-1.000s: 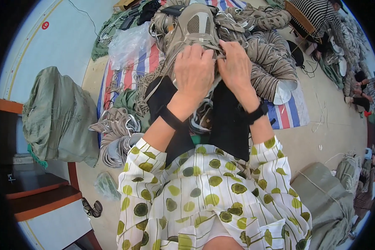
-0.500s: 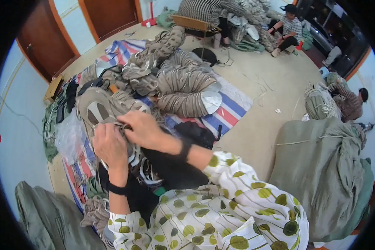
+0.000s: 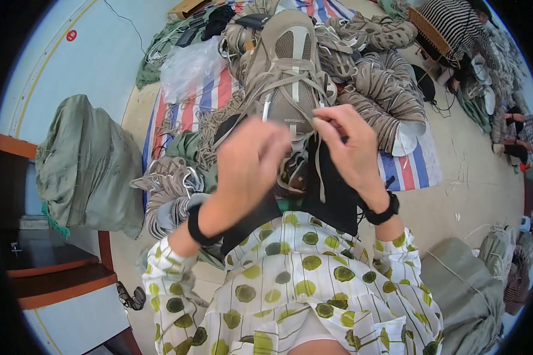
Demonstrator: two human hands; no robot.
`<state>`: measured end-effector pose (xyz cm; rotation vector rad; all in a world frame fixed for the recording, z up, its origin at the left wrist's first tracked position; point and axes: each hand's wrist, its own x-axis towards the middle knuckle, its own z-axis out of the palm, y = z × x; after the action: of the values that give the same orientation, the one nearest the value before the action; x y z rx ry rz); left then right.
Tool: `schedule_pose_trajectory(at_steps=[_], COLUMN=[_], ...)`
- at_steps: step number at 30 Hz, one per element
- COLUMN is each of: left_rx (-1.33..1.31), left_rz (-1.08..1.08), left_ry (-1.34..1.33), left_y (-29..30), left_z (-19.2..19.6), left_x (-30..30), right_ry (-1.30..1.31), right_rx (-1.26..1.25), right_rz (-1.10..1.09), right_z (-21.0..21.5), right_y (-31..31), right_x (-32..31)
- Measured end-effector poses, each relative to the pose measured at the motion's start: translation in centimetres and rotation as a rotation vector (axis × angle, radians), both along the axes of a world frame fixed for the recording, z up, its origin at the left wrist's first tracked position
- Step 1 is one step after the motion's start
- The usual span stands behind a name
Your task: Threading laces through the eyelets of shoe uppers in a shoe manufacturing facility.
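Observation:
A tan-grey shoe upper (image 3: 290, 65) with mesh panels stands in front of me, toe pointing away. My right hand (image 3: 346, 148) pinches a beige lace (image 3: 320, 171) that hangs down from its fingers beside the tongue. My left hand (image 3: 246, 168) hovers just left of the tongue, fingers curled and blurred; whether it grips a lace I cannot tell. Both wrists wear black bands. A black cloth (image 3: 337, 198) lies over my lap under the hands.
Heaps of similar tan uppers (image 3: 385, 89) lie on a striped red, white and blue sheet (image 3: 411, 168). A clear plastic bag (image 3: 189, 68) sits far left, a green sack (image 3: 86, 168) at left, another (image 3: 474, 296) at lower right. People sit at far right.
The view has swung back so the shoe is straight ahead again. Both hands have come off the top of the shoe toward me, the right one now drawing a lace.

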<state>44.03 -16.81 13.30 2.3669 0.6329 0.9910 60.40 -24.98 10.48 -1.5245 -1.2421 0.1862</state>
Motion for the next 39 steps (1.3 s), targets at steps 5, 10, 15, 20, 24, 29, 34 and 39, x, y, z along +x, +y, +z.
schedule_pose_trajectory(at_steps=[5, 10, 15, 20, 24, 29, 34, 39], left_rx=[0.402, 0.533, 0.218, -0.067, -0.239, 0.042, -0.172, -0.497], left_rz=[0.250, 0.144, -0.026, -0.191, -0.253, 0.063, 0.039, 0.049], left_ry=[0.016, 0.114, 0.182, 0.407, 0.279, -0.146, 0.100, 0.128], left_y=[5.2, 7.2, 8.4, 9.5, 10.7, 7.5, -0.1, -1.8], left_z=[0.3, 0.2, 1.3, 3.5, 1.2, -0.8, -3.2, -7.6], left_x=[4.1, 4.9, 4.5, 4.2, 4.4, 3.3, 1.6, 2.3], right_ry=[-0.355, 0.355, -0.017, -0.346, -0.370, 0.221, 0.398, 0.409], right_rx=[-0.090, -0.265, -0.187, -0.552, -0.794, -0.860, -0.632, -0.201], right_rz=[-0.149, 0.248, -0.060, -0.612, -1.026, -1.109, -0.390, -0.165], right_z=[-0.7, -0.7, -4.8, -14.5, -22.7, -26.5, -25.3, -12.0], right_y=[3.0, 1.4, -4.4, -19.2, -40.9, -44.1, -29.0, -7.8], right_x=[-2.2, 0.0, 6.0, 19.5, 26.1, 21.1, 17.0, 10.1])
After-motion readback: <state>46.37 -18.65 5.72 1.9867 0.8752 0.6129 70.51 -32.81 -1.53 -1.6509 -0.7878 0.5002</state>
